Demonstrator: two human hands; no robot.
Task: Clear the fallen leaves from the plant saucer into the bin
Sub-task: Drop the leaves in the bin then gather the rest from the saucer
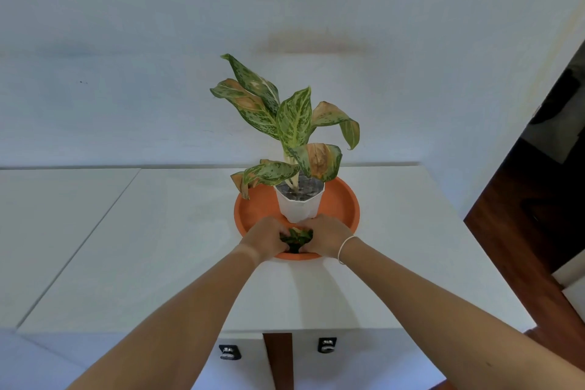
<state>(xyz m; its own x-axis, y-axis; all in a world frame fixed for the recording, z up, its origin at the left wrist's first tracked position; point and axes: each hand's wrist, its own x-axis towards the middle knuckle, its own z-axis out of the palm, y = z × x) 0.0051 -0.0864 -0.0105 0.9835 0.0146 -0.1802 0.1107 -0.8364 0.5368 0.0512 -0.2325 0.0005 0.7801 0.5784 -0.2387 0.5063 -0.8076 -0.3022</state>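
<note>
On the white cabinet top (164, 231), toward its back edge, sits an orange saucer (343, 199) carrying a white potted plant (299, 204), and at the saucer's near rim the left hand (264, 239) and right hand (326, 237) cup green leaves (296, 239) between curled fingers.

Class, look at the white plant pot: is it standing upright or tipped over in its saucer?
Upright. The white pot stands on its base in the orange saucer, rim level, stem rising straight, while both hands gather leaves before it.

pot (300, 207) on saucer (343, 199) | saucer on cabinet (158, 247) | leaves (296, 237) before pot, in saucer
</note>
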